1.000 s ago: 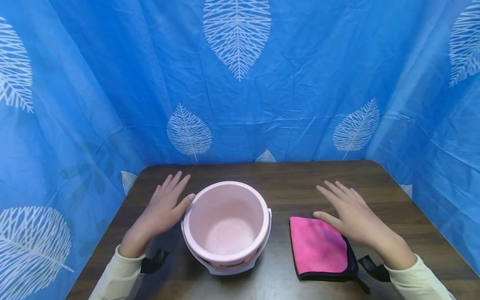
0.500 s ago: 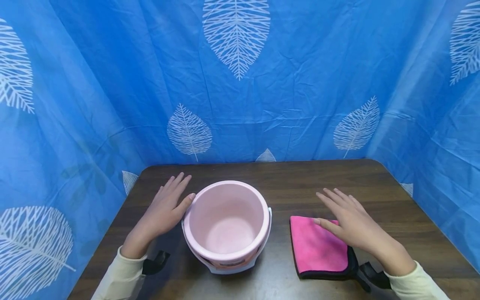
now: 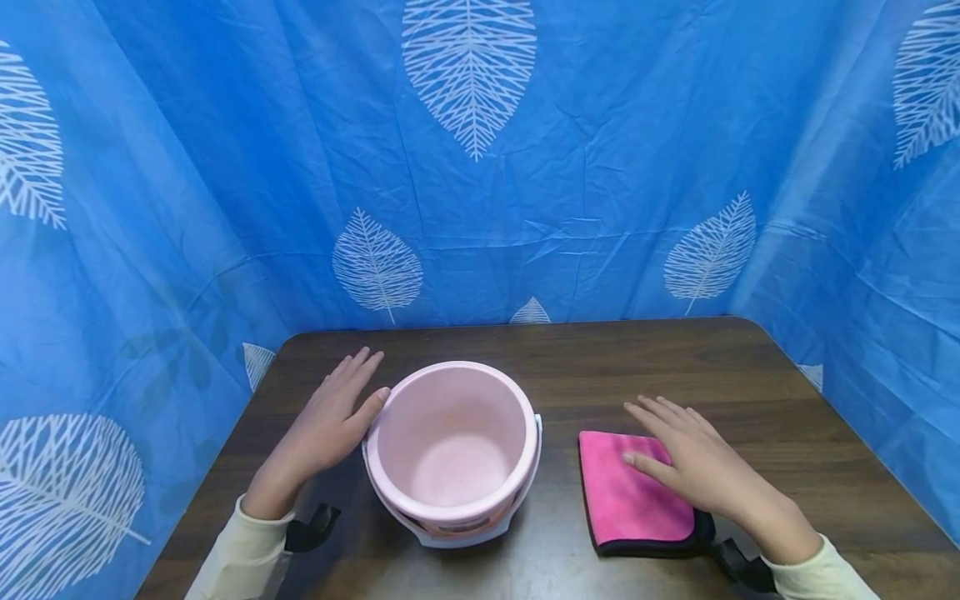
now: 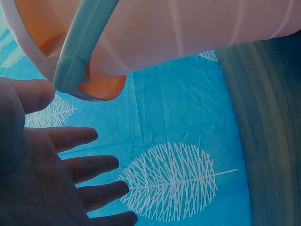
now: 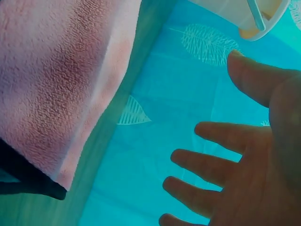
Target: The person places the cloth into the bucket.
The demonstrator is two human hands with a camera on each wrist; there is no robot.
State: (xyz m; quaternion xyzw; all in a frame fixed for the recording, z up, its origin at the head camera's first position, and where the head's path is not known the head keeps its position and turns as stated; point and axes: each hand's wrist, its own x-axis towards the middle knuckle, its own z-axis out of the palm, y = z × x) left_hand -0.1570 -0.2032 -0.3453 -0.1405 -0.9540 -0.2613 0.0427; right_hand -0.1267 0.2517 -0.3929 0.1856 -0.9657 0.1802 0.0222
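A pink bucket with a pale handle stands upright on the table, its inside bare. Beside its left rim is my left hand, fingers straight and spread, the thumb tip at the rim; whether it touches, I cannot tell. A folded pink cloth with black edging lies flat to the right of the bucket. Over that cloth's right side is my right hand, fingers extended, holding nothing. In the right wrist view the cloth is apart from the spread fingers.
The dark wooden table has rounded back corners. A blue curtain with white leaf prints hangs behind it and along both sides. A black strap is on the left wrist, and another black strap on the right.
My right hand has come lower and nearer, further over the cloth. My left hand has hardly moved; the bucket and the cloth stay where they were.
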